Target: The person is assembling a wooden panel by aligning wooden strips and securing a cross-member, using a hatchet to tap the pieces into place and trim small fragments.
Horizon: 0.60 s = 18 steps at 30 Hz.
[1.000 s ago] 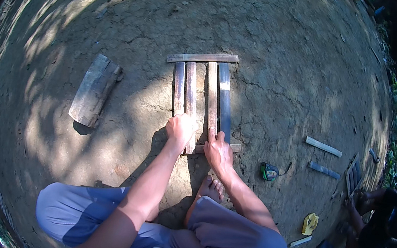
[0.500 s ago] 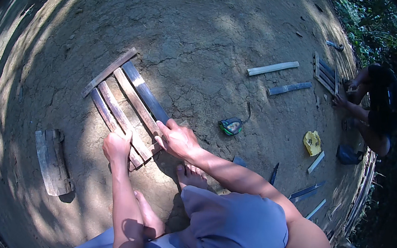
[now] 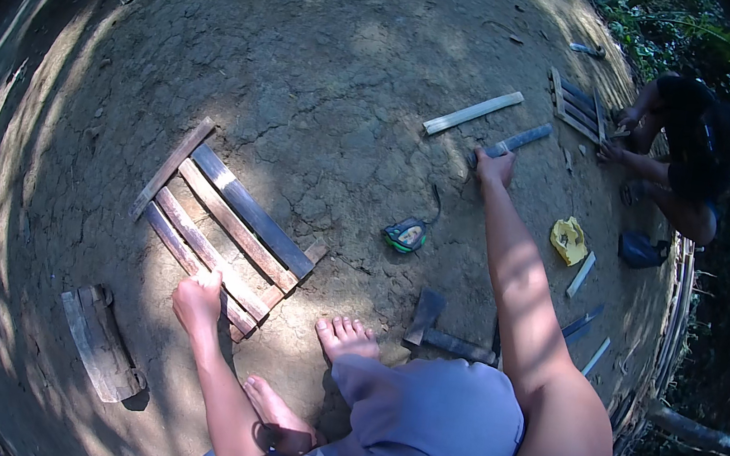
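A ladder-like frame of wooden slats [image 3: 209,254] lies on the ground at left: several long slats, one dark, rest across two end pieces. My left hand [image 3: 197,300] is closed at the near end of its leftmost slat. Stretched far out to the right, my right hand [image 3: 494,167] grips the near end of a dark wooden strip [image 3: 526,138], whose far end sticks out past the fingers. Beyond that hand lies a pale strip [image 3: 473,114]. Between my two arms sits a green-and-black tape measure [image 3: 404,235] with a strap.
By my right knee lies a dark hatchet-like tool [image 3: 458,345]. A split log piece [image 3: 102,344] is at left. A yellow object [image 3: 569,241], a pale stick [image 3: 581,275] and a dark bag [image 3: 642,250] lie rightward. Another person [image 3: 698,150] handles a similar frame [image 3: 577,108].
My right hand has left the slatted frame and reached far right, taking hold of the dark strip. My left hand stays at the frame. The hatchet-like tool has come into fuller view.
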Tool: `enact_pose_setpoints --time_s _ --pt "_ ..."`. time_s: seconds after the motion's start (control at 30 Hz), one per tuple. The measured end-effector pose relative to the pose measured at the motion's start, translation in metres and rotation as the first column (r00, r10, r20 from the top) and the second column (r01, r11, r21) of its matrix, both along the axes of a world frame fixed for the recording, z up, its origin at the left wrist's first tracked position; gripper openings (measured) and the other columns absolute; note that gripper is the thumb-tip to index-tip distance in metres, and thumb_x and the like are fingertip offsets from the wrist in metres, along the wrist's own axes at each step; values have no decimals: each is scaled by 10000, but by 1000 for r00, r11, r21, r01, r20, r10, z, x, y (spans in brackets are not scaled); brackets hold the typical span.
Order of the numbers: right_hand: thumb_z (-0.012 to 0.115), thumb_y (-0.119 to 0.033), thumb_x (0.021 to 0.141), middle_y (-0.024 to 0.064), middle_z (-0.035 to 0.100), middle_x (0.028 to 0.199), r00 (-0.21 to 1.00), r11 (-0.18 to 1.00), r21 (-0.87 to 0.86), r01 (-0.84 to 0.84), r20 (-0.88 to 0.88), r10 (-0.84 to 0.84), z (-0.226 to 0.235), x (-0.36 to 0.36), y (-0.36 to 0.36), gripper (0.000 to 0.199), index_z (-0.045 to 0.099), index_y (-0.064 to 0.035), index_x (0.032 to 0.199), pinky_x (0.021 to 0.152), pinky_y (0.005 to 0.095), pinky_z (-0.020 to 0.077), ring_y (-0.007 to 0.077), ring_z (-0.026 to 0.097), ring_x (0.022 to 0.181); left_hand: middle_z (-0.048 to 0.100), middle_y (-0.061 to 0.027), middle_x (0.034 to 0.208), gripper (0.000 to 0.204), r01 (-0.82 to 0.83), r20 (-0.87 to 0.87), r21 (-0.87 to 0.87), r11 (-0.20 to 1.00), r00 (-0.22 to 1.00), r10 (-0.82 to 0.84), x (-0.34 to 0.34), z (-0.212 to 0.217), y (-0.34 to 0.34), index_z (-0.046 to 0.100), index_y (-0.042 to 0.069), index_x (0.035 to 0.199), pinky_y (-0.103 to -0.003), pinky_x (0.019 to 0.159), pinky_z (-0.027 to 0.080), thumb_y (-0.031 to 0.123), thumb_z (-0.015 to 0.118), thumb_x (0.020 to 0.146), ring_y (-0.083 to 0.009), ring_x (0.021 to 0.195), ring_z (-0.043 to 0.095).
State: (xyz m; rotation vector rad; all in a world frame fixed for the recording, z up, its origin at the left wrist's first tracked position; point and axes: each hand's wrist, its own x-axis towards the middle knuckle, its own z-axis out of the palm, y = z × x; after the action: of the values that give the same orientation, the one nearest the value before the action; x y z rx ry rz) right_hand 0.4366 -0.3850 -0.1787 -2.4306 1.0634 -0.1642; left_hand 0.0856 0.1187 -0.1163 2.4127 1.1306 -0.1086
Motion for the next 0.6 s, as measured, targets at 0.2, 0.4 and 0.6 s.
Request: enact_pose_setpoints --time_s 0.2,0.4,0.6 --pt "761 -214 944 -7 681 896 976 639 767 60 88 -198 17 25 -64 195 655 -139 1090 536 268 494 109 630 697 687 -251 766 415 -77 -21 -121 990 997 75 6 -7 -3 750 18 783 -476 691 528 426 804 832 -440 761 689" --pt "707 -133 987 -51 684 895 905 349 838 -419 351 242 80 -93 76 205 651 -100 1181 536 184 406 32 624 711 679 -112 629 405 -207 36 -147 967 976 214 4 9 27 717 49 706 -384 661 518 421 783 853 -251 613 678" --pt "707 -19 958 29 737 1096 493 33 950 -311 132 860 102 -222 237 362 650 -5 1315 837 283 564 96 676 933 753 -138 779 333 -170 178 -398 902 950 258 1 -30 29 785 78 823 -383 718 547 408 764 856 -274 754 742"
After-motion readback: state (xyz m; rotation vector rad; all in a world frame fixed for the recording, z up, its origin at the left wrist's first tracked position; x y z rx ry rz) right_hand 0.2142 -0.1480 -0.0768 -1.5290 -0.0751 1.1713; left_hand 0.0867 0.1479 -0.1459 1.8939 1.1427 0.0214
